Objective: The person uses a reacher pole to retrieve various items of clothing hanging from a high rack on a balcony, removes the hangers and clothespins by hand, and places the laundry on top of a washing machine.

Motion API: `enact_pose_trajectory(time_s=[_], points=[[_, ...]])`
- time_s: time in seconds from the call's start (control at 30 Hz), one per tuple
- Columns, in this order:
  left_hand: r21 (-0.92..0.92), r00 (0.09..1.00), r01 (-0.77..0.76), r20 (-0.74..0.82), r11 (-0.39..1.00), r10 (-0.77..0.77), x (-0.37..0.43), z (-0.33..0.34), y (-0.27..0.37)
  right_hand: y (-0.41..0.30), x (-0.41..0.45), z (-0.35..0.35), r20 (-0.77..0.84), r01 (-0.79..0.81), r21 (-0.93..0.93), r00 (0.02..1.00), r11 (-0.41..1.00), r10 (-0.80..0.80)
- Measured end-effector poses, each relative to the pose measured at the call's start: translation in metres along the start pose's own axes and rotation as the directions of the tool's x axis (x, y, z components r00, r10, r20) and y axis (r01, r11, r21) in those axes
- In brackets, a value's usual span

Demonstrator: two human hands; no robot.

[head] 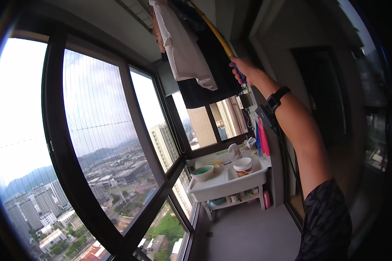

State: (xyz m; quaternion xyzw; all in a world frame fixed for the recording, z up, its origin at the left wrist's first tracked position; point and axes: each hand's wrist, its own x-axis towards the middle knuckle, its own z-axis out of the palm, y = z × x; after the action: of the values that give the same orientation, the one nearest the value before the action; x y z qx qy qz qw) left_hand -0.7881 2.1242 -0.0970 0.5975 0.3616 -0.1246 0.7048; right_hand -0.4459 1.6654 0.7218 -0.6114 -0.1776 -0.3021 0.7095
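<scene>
My right hand (243,70) is raised and closed around the blue grip of a yellow pole (215,32). The pole runs up and to the left beside the hanging clothes, and its upper end lies beyond the top of the view. A white garment (184,53) hangs just left of the pole, in front of a black garment (201,93). Part of a brownish garment (157,34) shows at their left. Whether the pole touches any clothes cannot be made out. My left hand is out of view.
Tall dark-framed windows (98,130) line the left side. A white laundry sink (215,192) on legs stands at the far end, holding a bucket (242,165) and a basin (202,173). A ceiling drying rack (137,13) is above; a glass door (292,182) is at right.
</scene>
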Motion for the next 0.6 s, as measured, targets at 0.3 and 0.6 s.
enact_pose_trajectory(time_s=[0.3, 0.6], points=[[-0.131, 0.995, -0.049, -0.093, 0.99, 0.037, -0.005, 0.081, 0.066, -0.009, 0.072, 0.028, 0.112, -0.015, 0.035, 0.994, 0.999, 0.011], [-0.205, 0.996, -0.075, -0.07, 0.976, 0.062, 0.019, 0.132, 0.078, 0.03, 0.107, 0.019, 0.18, 0.046, 0.113, 0.981, 0.993, -0.066]])
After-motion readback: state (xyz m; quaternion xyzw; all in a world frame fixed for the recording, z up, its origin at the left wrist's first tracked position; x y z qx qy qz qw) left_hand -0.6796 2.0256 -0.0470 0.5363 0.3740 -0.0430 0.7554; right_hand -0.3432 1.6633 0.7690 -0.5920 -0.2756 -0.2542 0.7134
